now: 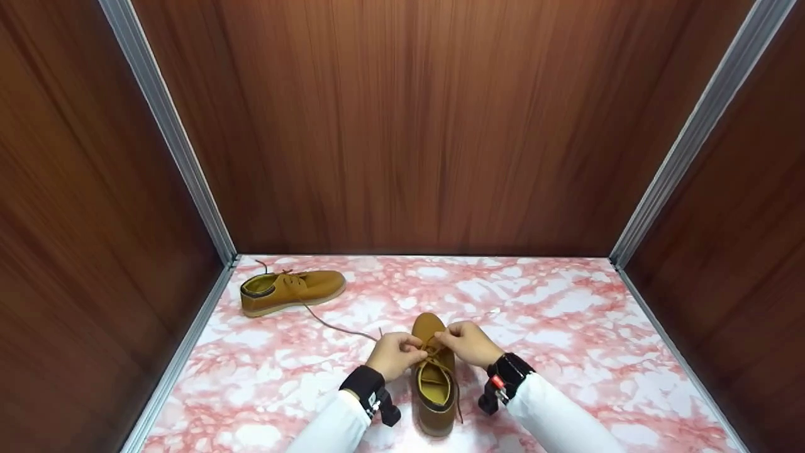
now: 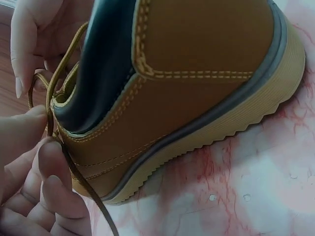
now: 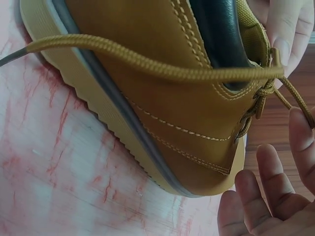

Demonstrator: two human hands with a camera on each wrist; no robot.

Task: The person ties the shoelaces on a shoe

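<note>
A tan lace-up shoe (image 1: 435,420) stands upright on the floor between the two hands, toe pointing away. The left hand (image 1: 395,357) is at the lacing on the left side; in the left wrist view its thumb and index finger pinch a brown shoelace (image 2: 88,188), whose end hangs past the sole. From the right, the right hand (image 1: 471,343) holds part of the lace between thumb and index finger, its other fingers loosely spread. A lace strand (image 3: 147,68) crosses the shoe's side in the right wrist view, meeting a crossing or knot (image 3: 266,91) at the eyelets. The right thumb is hidden there.
A second tan shoe (image 1: 324,284) sits at the far left, its loose lace (image 1: 339,328) trailing toward the left hand. The surface (image 1: 534,302) is pink-and-white marbled. Wood-grain panels (image 1: 402,126) with metal corner posts (image 1: 182,138) enclose the back and sides.
</note>
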